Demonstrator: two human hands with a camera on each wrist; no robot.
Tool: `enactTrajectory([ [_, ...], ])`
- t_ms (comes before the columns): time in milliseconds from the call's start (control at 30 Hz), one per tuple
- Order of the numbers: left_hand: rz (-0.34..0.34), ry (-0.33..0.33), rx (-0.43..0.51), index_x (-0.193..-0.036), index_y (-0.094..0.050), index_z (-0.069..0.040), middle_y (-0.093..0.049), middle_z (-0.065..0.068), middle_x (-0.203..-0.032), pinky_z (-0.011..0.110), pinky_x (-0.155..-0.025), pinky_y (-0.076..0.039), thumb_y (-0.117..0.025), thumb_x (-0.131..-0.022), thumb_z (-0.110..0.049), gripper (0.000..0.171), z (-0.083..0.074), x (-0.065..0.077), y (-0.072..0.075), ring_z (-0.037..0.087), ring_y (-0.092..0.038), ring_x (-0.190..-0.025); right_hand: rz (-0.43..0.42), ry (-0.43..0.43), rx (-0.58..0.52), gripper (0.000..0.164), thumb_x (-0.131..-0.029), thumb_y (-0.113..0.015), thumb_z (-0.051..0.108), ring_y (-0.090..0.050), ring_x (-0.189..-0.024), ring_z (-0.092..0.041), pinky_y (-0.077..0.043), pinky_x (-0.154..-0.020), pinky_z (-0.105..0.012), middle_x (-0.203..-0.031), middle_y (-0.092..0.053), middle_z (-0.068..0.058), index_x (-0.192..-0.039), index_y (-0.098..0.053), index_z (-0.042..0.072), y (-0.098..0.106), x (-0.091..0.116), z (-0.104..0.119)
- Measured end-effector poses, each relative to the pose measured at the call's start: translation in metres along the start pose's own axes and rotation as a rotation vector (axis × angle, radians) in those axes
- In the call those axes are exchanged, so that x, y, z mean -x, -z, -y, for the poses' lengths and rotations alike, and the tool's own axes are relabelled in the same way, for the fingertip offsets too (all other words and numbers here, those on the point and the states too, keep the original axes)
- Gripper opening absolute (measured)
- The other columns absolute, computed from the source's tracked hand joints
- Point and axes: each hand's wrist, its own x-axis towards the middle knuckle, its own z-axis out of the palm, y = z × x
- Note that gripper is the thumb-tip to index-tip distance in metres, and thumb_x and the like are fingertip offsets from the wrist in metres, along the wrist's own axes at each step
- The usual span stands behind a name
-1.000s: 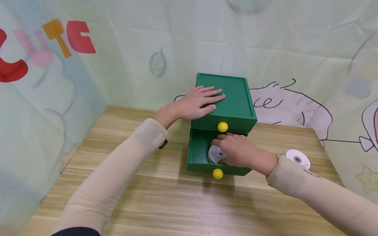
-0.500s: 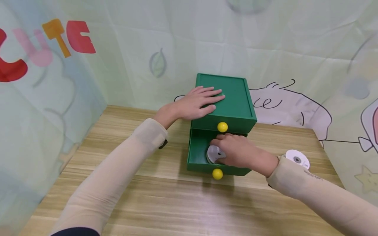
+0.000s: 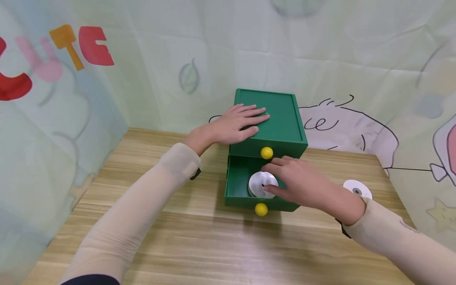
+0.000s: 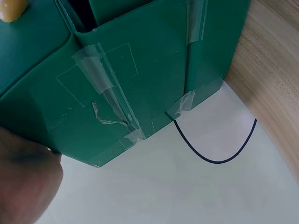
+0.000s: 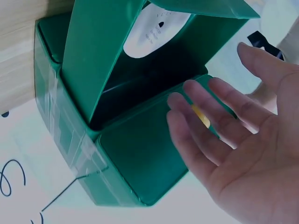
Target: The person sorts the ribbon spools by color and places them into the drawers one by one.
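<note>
- 1 wood-grain counter [image 3: 199, 245], running in front of and beneath 1 green, boxy, plastic-looking cabinet [image 3: 283, 114].
- 1 round yellow knob [image 3: 261, 209], on the cabinet's lower drawer front.
- 1 green, straight-walled lower drawer [image 3: 240, 201], drawn out from the cabinet.
- 1 round white printed disc, dark centre hole [image 3: 257, 183], lying in the cabinet's lower drawer, close to the front wall; contact with it cannot be told. Handling, as judged: light, stiff, smooth enough to slip; thin edges could bend if squeezed. Best hold: opposite sides of the rim, starting from the edge facing the cabinet, where finger room is greater; the centre hole would take 1 fingertip.
- 1 right grip, bare [image 3: 304, 180], above the cabinet's lower drawer; fingers spread wide and slightly bent, holding nothing.
- 1 similar white disc with grey hub [image 3: 356, 185], on the counter right of the cabinet, partly behind the sleeve.
- 1 left grip, bare [image 3: 233, 126], flat on the cabinet's top, fingers spread wide, holding nothing.
</note>
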Motion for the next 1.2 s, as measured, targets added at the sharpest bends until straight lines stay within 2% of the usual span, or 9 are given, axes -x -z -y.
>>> enactTrajectory([
  [133, -0.001, -0.005, -0.003, -0.17, -0.029, -0.024, -0.018, 0.0, -0.178, 0.048, -0.133, 0.004, -0.037, -0.115, -0.04, 0.058, 0.001, 0.0, 0.0, 0.026, -0.008, -0.166, -0.063, 0.029, 0.004, 0.033, -0.095, -0.083, 0.024, -0.069, -0.096, -0.022, -0.06, -0.08, -0.04, -0.111, -0.075, -0.004, -0.123, -0.076, 0.008, 0.003, 0.009, 0.001],
  [300, -0.002, -0.006, -0.005, -0.17, -0.029, -0.023, -0.019, 0.001, -0.178, 0.048, -0.133, 0.003, -0.037, -0.115, -0.04, 0.058, 0.0, 0.0, 0.001, 0.026, -0.008, -0.166, -0.147, 0.059, 0.031, 0.027, -0.093, -0.084, 0.023, -0.068, -0.085, -0.015, -0.059, -0.072, -0.035, -0.102, -0.074, 0.001, -0.116, -0.078, 0.01, 0.003, 0.021, 0.001],
  [567, -0.001, -0.008, -0.005, -0.17, -0.029, -0.023, -0.019, 0.001, -0.178, 0.047, -0.133, 0.003, -0.036, -0.115, -0.04, 0.058, 0.0, 0.0, 0.002, 0.026, -0.009, -0.166, -0.197, 0.004, 0.04, 0.016, -0.092, -0.084, 0.022, -0.058, -0.072, -0.004, -0.051, -0.062, -0.025, -0.084, -0.068, 0.011, -0.106, -0.079, 0.015, 0.0, 0.04, -0.004],
  [700, 0.001, -0.007, -0.004, -0.17, -0.029, -0.023, -0.019, 0.001, -0.178, 0.046, -0.133, 0.003, -0.036, -0.115, -0.04, 0.058, 0.001, 0.0, 0.001, 0.026, -0.008, -0.166, -0.167, -0.035, -0.003, 0.009, -0.093, -0.083, 0.022, -0.045, -0.059, 0.003, -0.042, -0.051, -0.021, -0.067, -0.053, 0.019, -0.097, -0.075, 0.02, -0.001, 0.05, -0.01],
  [800, -0.003, -0.005, 0.001, -0.17, -0.029, -0.023, -0.019, 0.001, -0.178, 0.046, -0.133, 0.004, -0.036, -0.115, -0.04, 0.058, 0.001, 0.0, 0.001, 0.026, -0.008, -0.166, -0.133, -0.062, -0.067, 0.01, -0.097, -0.08, 0.022, -0.038, -0.053, 0.005, -0.036, -0.047, -0.02, -0.062, -0.045, 0.021, -0.093, -0.071, 0.023, -0.003, 0.058, -0.016],
  [1067, -0.005, -0.005, 0.009, -0.17, -0.029, -0.021, -0.019, 0.002, -0.178, 0.047, -0.133, 0.004, -0.036, -0.115, -0.039, 0.058, 0.001, 0.0, 0.001, 0.027, -0.008, -0.166, -0.037, -0.177, -0.225, 0.011, -0.104, -0.072, 0.027, -0.043, -0.056, 0.002, -0.04, -0.049, -0.022, -0.066, -0.05, 0.02, -0.093, -0.07, 0.027, -0.012, 0.078, -0.03],
  [1200, -0.003, -0.002, 0.008, -0.17, -0.029, -0.021, -0.019, 0.003, -0.178, 0.047, -0.133, 0.004, -0.036, -0.115, -0.039, 0.058, 0.0, 0.0, 0.001, 0.028, -0.008, -0.166, 0.002, -0.204, -0.315, 0.015, -0.106, -0.069, 0.031, -0.046, -0.058, 0.001, -0.043, -0.052, -0.022, -0.066, -0.05, 0.019, -0.091, -0.07, 0.028, -0.021, 0.086, -0.036],
])
